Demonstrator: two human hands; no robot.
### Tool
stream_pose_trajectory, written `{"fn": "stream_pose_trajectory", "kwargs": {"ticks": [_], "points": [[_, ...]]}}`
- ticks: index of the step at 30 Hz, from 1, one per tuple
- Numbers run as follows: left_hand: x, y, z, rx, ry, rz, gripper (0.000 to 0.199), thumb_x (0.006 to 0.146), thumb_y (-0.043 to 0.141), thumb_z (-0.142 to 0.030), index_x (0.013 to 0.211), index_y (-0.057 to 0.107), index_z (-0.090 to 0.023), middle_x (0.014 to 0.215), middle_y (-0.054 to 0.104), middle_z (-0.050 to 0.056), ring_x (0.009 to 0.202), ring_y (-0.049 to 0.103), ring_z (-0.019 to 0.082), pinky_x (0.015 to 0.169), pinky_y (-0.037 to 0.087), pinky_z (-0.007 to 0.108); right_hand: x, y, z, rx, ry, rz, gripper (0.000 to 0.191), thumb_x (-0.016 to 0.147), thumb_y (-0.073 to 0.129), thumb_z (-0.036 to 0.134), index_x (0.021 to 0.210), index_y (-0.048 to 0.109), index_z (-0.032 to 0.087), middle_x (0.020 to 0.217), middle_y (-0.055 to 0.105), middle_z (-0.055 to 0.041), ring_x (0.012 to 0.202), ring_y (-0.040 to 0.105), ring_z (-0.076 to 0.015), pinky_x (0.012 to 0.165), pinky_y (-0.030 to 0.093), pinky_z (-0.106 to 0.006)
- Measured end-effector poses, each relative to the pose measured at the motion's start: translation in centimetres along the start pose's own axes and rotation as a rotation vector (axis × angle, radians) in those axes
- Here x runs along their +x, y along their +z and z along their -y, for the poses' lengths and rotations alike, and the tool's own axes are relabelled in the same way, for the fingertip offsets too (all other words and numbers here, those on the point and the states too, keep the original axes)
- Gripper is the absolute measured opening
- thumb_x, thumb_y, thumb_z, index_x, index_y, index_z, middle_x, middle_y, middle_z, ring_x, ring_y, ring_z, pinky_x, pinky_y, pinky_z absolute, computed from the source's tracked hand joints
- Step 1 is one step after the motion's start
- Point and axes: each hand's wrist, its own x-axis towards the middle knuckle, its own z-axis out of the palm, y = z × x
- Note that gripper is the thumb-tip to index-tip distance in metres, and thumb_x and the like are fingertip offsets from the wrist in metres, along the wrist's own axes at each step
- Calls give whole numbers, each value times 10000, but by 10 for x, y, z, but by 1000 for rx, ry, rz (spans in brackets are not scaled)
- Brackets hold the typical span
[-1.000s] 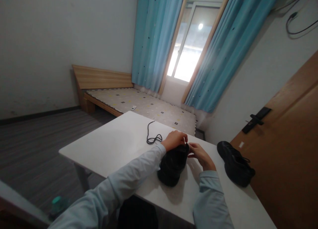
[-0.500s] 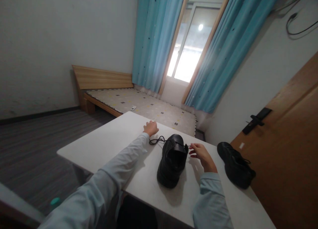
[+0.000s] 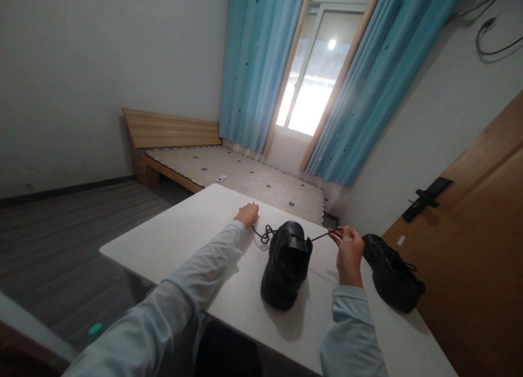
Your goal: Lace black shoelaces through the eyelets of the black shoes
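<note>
Here's the black shoe [image 3: 281,290], sitting on the white table [image 3: 171,235], opening up, and everything is happening around it! To its right, the right hand [image 3: 349,249] has the dark lace [image 3: 321,236] pinched in its fingertips, that stretch running straight out from the shoe. Over to the shoe's left, the left hand [image 3: 247,215] is closed around the lace too, loose loops lying between fist and shoe. Well right of the shoe, past the right hand, rests a second black shoe [image 3: 394,276]; beyond it all, the bed [image 3: 245,172].

Free tabletop [image 3: 175,232] left, shoe [image 3: 281,281] between hands [image 3: 247,214] [image 3: 350,250]
</note>
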Motion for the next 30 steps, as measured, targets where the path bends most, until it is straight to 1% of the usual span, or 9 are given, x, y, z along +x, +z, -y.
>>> {"fn": "stream_pose_trajectory", "kwargs": {"ticks": [2,5,11,16,20,23,26,29,30], "points": [[-3,-3,-3,9,36,-20,243,801,557,-181,1033,611,-130,1116,605,164,1064,574,245,894,433,326,-5,5,8,194,-3,67,353,734,570,532,729,484,190,765,582,4,616,664,-137,644,560,-316],[-5,-3,-8,18,74,-41,210,785,586,-177,985,637,-136,1050,629,137,997,601,223,847,443,278,-13,10,18,353,31,150,409,665,657,544,721,470,185,848,615,6,517,635,-110,534,545,-301],[-6,6,-11,33,76,-144,271,856,525,-332,1060,600,-170,1077,601,122,1029,562,238,852,430,324,-22,18,24,299,8,241,390,703,644,530,687,473,179,682,572,56,318,453,-27,321,356,-180],[-6,14,-8,23,73,-165,248,827,573,-332,1000,614,-159,1099,570,135,1083,512,269,886,406,377,-24,19,28,293,-48,170,382,737,607,533,688,470,179,652,534,62,322,425,-18,293,262,-161],[-7,13,-10,-33,108,-158,150,817,572,-227,928,619,-138,1062,590,149,1079,519,285,884,410,409,-24,17,35,388,-63,111,385,711,636,522,678,461,181,692,527,61,349,457,-29,311,303,-175],[-8,6,-14,-107,121,-165,111,822,535,-147,899,605,-109,1010,618,174,1064,543,290,884,418,425,-25,17,39,424,-53,118,382,698,653,514,676,467,181,708,532,52,397,491,-46,341,356,-190],[-11,-3,-22,-207,144,-164,100,831,529,-149,906,577,-104,921,653,155,953,611,244,830,465,376,-28,19,37,400,-36,158,366,701,654,508,684,495,178,672,531,45,453,510,-65,379,400,-199],[-19,-13,-35,-452,200,-110,123,835,533,-158,951,539,-118,846,672,89,748,651,143,708,510,274,-32,24,30,308,-37,201,342,718,639,502,711,542,174,617,517,41,518,521,-92,428,440,-211],[-23,-15,-40,-681,228,-60,164,826,537,-139,987,524,-112,840,672,84,696,649,125,670,516,260,-33,26,28,265,-54,215,334,726,633,497,715,552,173,625,522,35,543,527,-99,448,453,-218]]}}
